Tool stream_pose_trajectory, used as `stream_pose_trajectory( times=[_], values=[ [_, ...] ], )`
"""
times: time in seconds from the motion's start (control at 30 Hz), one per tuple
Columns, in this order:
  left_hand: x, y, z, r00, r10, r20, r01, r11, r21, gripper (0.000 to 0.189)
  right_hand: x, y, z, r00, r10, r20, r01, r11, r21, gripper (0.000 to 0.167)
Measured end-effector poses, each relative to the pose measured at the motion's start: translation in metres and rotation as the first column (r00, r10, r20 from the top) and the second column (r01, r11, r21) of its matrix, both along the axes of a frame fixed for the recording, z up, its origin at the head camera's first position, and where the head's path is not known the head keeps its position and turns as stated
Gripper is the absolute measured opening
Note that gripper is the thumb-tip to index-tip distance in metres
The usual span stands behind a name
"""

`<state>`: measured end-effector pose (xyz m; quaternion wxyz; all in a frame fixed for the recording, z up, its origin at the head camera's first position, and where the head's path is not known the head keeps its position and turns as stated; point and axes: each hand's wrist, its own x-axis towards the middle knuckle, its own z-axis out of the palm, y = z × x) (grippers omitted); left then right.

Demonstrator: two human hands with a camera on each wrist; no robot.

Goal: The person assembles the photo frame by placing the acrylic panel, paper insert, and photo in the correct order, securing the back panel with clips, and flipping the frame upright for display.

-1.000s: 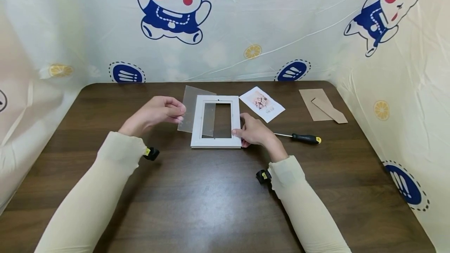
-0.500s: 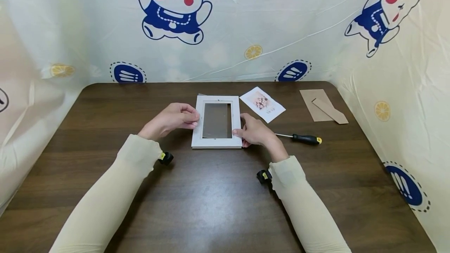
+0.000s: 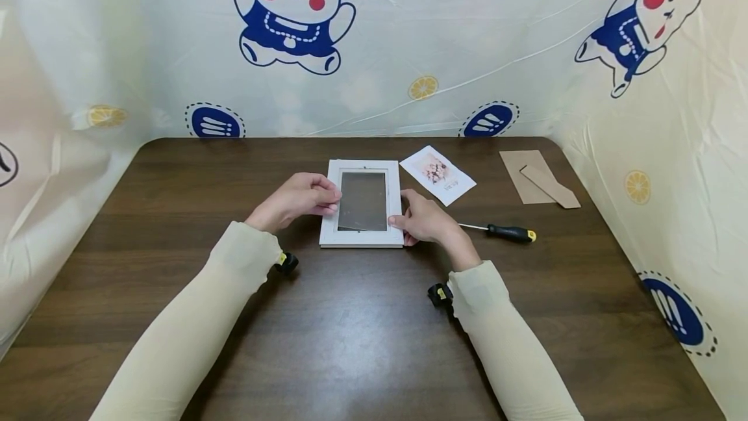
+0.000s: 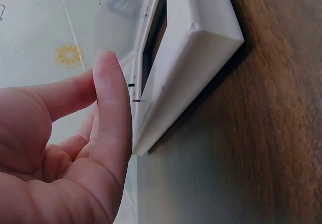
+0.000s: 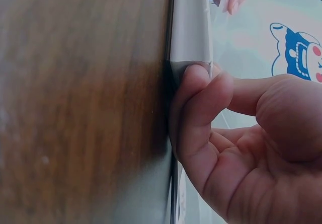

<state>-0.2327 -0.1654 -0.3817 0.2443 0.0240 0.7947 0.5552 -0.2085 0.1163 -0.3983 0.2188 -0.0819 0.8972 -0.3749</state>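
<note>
A white picture frame (image 3: pixel 358 238) lies flat on the brown table, its open middle facing up. My left hand (image 3: pixel 299 200) is over its left side, thumb and fingers pinching the edge of a clear plastic sheet (image 4: pixel 118 25). That sheet slants above the frame in the left wrist view, and through the head view it covers the frame's opening. At the frame's lower right side, my right hand (image 3: pixel 431 219) grips the edge, thumb on top and curled fingers against the outer side (image 5: pixel 191 32).
A photo card (image 3: pixel 438 174) with a pink flower print lies right of the frame. Farther right is a brown backing board (image 3: pixel 520 177) with a stand strip (image 3: pixel 552 187) on it. A black-handled screwdriver (image 3: pixel 510 233) lies beyond my right hand. Printed curtains surround the table (image 3: pixel 350 330).
My left hand has moved right, bringing the clear sheet from the frame's left side to over its opening. My right hand has stayed on the frame.
</note>
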Motion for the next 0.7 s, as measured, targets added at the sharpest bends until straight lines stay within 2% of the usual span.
stream_pose_trajectory(
  times=[0.2, 0.37, 0.53, 0.63, 0.7],
  values=[
    [-0.002, 0.001, -0.002, 1.000, 0.004, 0.003, -0.004, 1.000, -0.005, 0.026, 0.001, 0.000, 0.000, 1.000, -0.004, 0.001, 0.004, 1.000, 0.003, 0.074],
    [-0.002, 0.004, -0.004, 0.999, 0.022, -0.043, -0.026, 0.996, -0.080, 0.026, 0.000, 0.000, 0.000, 1.000, 0.000, 0.004, 0.000, 1.000, 0.002, 0.074],
    [0.002, 0.010, -0.004, 0.985, 0.017, -0.173, -0.055, 0.975, -0.216, 0.027, 0.000, 0.000, 0.001, 1.000, 0.005, 0.007, -0.005, 1.000, 0.002, 0.074],
    [0.004, 0.015, -0.005, 0.967, -0.012, -0.256, -0.073, 0.945, -0.318, 0.030, 0.000, 0.000, 0.001, 1.000, 0.007, 0.006, -0.007, 1.000, 0.001, 0.074],
    [0.005, 0.017, -0.005, 0.957, -0.031, -0.287, -0.080, 0.928, -0.365, 0.032, 0.000, 0.000, 0.002, 1.000, 0.008, 0.006, -0.008, 1.000, 0.000, 0.074]
  ],
)
